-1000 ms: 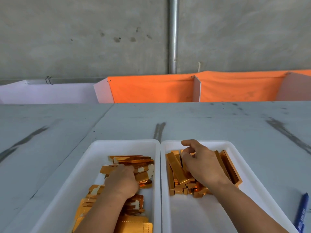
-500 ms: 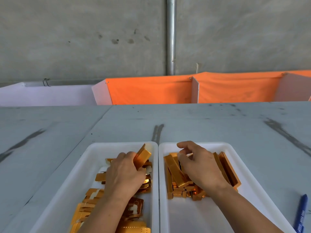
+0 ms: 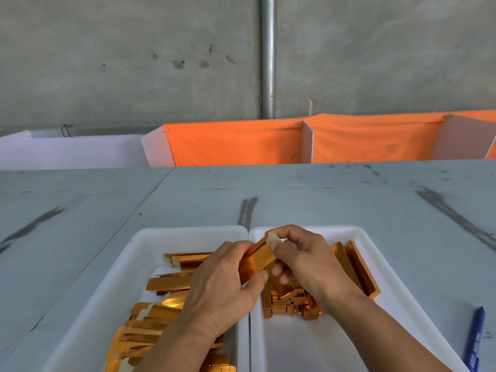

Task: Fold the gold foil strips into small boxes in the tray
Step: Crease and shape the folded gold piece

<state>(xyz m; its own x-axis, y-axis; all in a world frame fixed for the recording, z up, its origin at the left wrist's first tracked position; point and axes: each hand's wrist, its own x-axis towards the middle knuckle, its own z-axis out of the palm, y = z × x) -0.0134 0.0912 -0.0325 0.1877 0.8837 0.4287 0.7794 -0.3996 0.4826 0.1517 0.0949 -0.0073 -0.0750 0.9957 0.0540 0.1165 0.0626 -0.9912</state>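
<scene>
Two white trays sit side by side on the grey table. The left tray (image 3: 126,267) holds a loose pile of flat gold foil strips (image 3: 163,284). In the right tray (image 3: 375,253) lie several folded gold boxes (image 3: 357,264). Above the seam between the trays, both hands hold one gold foil strip (image 3: 257,259). My left hand (image 3: 222,288) grips its lower part. My right hand (image 3: 303,259) pinches its upper end, where a white flap shows.
A blue pen (image 3: 473,339) lies on the table right of the right tray. Orange cloth dividers (image 3: 236,143) and a white panel (image 3: 67,151) stand along the table's far edge, before a concrete wall with a metal pipe (image 3: 269,57).
My left hand lifted a gold strip out of the left tray and carried it right. My right hand rose from the folded boxes and took hold of the strip's upper end.
</scene>
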